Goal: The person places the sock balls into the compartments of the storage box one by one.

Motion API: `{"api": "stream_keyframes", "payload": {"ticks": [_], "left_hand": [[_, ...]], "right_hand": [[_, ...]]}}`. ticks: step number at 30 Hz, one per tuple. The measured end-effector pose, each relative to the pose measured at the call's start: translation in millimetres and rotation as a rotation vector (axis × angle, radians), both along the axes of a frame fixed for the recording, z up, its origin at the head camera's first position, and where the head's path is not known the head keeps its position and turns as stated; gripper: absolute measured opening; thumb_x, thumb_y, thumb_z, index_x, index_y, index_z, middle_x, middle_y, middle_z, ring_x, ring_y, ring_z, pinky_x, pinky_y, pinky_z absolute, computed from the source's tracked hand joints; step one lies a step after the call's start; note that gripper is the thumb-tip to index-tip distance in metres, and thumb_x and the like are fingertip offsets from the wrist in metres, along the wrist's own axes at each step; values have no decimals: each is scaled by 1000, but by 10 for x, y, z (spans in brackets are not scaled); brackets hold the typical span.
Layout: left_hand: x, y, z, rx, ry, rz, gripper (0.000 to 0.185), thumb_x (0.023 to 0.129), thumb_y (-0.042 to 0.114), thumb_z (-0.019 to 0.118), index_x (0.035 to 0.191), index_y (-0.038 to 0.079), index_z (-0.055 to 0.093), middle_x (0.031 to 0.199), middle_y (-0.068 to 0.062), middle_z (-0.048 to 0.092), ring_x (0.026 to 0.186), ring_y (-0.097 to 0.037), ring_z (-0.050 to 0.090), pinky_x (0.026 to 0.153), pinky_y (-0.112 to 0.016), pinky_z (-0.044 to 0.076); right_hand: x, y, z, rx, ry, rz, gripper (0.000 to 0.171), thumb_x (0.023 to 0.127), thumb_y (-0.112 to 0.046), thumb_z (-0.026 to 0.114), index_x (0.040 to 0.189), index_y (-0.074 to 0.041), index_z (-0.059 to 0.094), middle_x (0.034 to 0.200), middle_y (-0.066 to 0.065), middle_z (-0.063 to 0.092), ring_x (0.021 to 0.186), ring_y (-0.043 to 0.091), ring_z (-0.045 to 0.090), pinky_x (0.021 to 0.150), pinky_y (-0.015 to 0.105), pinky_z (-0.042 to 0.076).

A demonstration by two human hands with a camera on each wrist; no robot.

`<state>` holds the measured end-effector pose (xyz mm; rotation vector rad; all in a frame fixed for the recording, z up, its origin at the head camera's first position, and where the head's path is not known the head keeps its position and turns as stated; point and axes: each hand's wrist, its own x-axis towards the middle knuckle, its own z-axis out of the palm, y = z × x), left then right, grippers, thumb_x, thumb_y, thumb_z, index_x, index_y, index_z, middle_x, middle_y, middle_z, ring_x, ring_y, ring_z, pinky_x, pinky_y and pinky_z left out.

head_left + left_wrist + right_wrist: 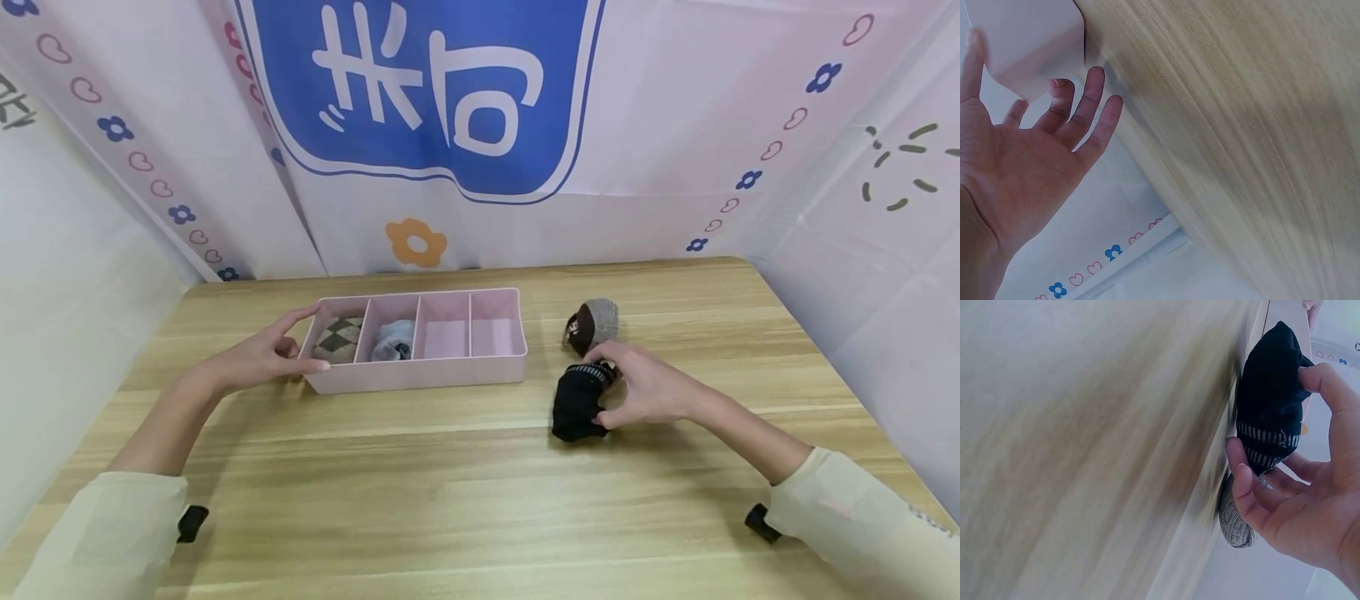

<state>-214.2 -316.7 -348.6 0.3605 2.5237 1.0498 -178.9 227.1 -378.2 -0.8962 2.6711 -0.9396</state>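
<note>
Right hand (648, 392) pinching black sock roll (577, 402) on wooden table (450, 492), right of pink divider box (420, 375). Left hand (262, 357) fingers spread, touching box's left end.

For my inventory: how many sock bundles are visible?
4: argyle bundle and pale blue bundle in the pink organizer; brown-grey bundle on table; black bundle in right hand.
</note>
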Motion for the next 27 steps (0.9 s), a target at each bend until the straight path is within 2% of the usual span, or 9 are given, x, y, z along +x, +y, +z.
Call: {"api": "stream_keyframes", "payload": {"ticks": [9, 18, 25, 27], "left_hand": [[14, 6, 6, 6, 0, 0, 98, 96, 21, 72, 167, 10, 6, 78, -1, 43, 70, -14, 41, 66, -29, 38], [13, 11, 1, 7, 1, -2, 98, 97, 20, 72, 167, 10, 5, 77, -1, 44, 69, -14, 41, 65, -29, 38], [11, 2, -1, 5, -6, -1, 98, 97, 21, 72, 167, 10, 4, 78, -2, 44, 70, -15, 42, 66, -30, 38], [12, -3, 0, 5, -7, 1, 99, 97, 22, 72, 167, 10, 4, 77, -2, 44, 70, -15, 42, 66, -30, 39]], "right_hand": [[9, -10, 43, -49, -45, -5, 67, 71, -14, 88, 127, 5, 59, 122, 19, 64, 88, 17, 70, 82, 39, 58], [19, -19, 131, -168, -207, -32, 68, 77, -5, 82, 136, 8, 51, 133, 29, 54, 78, 18, 75, 69, 31, 60], [-22, -18, 189, -172, -174, -58, 66, 77, -4, 80, 136, 5, 54, 135, 29, 55, 72, 18, 75, 65, 31, 59], [-31, -38, 210, -178, -170, -57, 67, 77, -5, 81, 137, 4, 53, 131, 28, 59, 71, 19, 75, 64, 32, 58]]}}
